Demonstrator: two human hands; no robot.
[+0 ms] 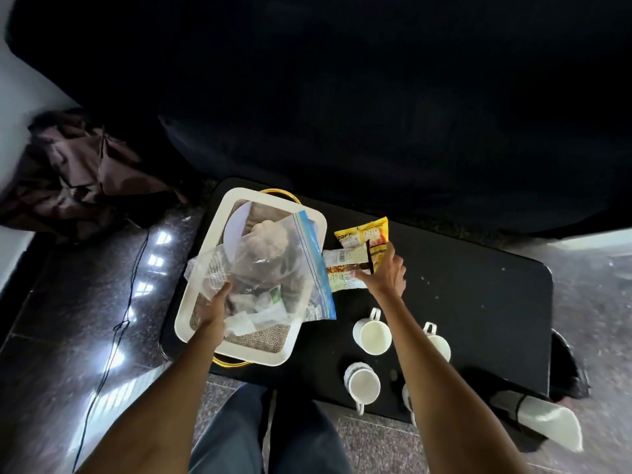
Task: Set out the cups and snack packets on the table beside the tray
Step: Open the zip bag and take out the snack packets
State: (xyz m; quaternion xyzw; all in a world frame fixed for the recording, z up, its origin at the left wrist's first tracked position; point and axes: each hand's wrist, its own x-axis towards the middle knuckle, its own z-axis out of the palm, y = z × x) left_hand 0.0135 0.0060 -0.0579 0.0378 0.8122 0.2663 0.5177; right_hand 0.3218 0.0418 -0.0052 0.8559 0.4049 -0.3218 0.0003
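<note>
Packets (355, 258) yellow, crinkled, overlapping.
</note>
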